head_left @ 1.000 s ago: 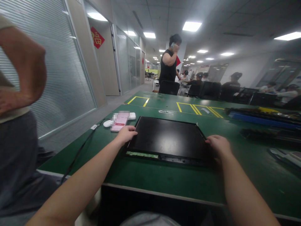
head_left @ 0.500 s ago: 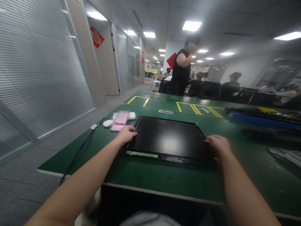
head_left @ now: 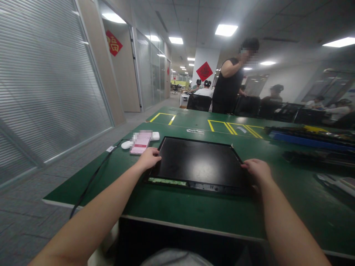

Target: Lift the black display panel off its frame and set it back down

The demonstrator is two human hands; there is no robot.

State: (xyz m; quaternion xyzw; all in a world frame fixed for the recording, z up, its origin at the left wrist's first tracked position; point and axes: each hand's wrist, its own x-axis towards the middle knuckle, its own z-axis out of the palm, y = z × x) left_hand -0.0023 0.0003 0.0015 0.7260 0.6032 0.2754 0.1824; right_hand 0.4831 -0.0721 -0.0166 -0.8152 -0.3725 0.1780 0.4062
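With the left hand (head_left: pixel 149 158) and right hand (head_left: pixel 256 170) gripping the black panel (head_left: pixel 198 164) by its edges, it may slide toward the phone (head_left: pixel 141 143) at 10 o'clock and scratch on the bench (head_left: pixel 194 210).

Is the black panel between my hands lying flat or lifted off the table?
Flat: the black panel rests on the green table, left hand and right hand at its side edges.

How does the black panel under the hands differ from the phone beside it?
The black panel is far larger than the phone. The panel's face is dark and blank; the phone's screen is lit pink and white. Both hands, left hand and right hand, grip the panel's side edges; the phone lies untouched. Both lie flat on the green table.
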